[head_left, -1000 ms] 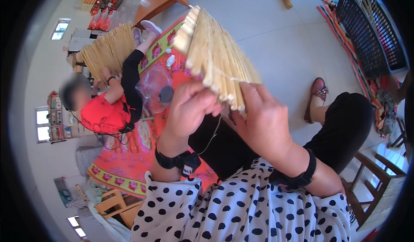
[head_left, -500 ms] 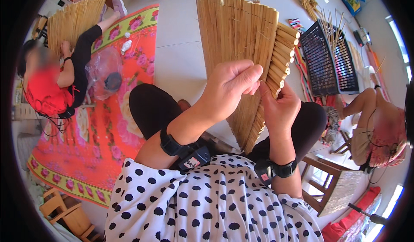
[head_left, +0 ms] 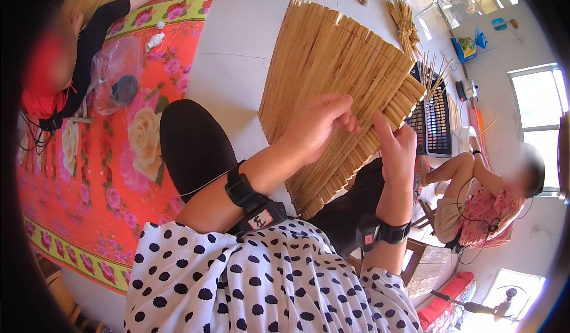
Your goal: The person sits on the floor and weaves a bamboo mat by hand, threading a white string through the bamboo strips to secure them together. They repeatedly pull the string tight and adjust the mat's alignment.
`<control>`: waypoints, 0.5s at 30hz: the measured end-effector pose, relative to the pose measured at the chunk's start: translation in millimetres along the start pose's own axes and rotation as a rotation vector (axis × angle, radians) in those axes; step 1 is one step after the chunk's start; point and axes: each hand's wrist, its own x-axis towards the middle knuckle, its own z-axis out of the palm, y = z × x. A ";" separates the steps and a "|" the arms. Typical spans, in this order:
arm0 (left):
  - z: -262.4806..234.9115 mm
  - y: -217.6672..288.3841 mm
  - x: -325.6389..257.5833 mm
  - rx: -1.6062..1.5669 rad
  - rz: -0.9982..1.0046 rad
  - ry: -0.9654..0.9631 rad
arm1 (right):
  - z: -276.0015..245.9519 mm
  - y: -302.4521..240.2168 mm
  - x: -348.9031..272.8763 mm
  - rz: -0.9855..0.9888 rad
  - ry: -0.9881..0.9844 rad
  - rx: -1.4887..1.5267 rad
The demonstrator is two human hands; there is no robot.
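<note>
You swung the reed mat (head_left: 332,89) flat across your lap; left hand (head_left: 317,128) & right hand (head_left: 396,149) fingertips pinched its thread, so weaving went on.

Reed mat (head_left: 332,78): lower edge hidden behind both hands and the knees; what the fingertips pinch is too small to tell.
Left hand (head_left: 317,128): palm and fingertips turned away, pressed to the mat.
Right hand (head_left: 396,149): fingers partly behind the mat's edge.
Seated person at left (head_left: 56,66): face blurred, body cut by the dark rim.
Seated person at right (head_left: 493,196): face blurred, legs partly behind the right forearm.
Plastic bag (head_left: 116,72) on the floral floor cloth (head_left: 113,173): contents unclear.
Dark woven panel (head_left: 436,122): mostly hidden by the mat.
Bundle of stalks (head_left: 407,24): too small for detail.
</note>
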 end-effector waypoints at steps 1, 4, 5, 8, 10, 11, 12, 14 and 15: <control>0.0 -1.8 1.3 -0.006 0.001 -0.006 | 0.7 0.8 5.9 -0.048 0.011 -0.073; -2.8 -4.3 4.9 0.002 0.006 -0.016 | -3.1 0.1 19.3 -0.097 -0.006 -0.197; -4.8 -3.7 5.5 0.016 0.008 -0.020 | -4.1 -7.0 19.9 -0.030 -0.030 -0.165; -5.6 -4.0 7.4 0.019 -0.012 -0.024 | -10.0 -19.0 23.5 0.148 -0.089 -0.084; -5.0 -4.2 8.4 0.019 -0.022 -0.016 | -5.8 -17.0 22.3 0.041 -0.074 -0.116; -4.5 -4.2 9.3 0.021 -0.021 -0.010 | -4.3 -15.5 22.0 -0.013 -0.067 -0.133; -4.3 -3.9 9.9 0.025 -0.022 -0.003 | -3.9 -13.4 22.3 -0.016 -0.056 -0.142; -2.3 -0.3 11.6 0.031 -0.022 -0.006 | -3.7 -10.1 23.6 -0.025 -0.035 -0.161; -1.2 2.8 11.3 0.038 -0.021 -0.006 | -3.4 -9.7 24.4 -0.021 -0.026 -0.191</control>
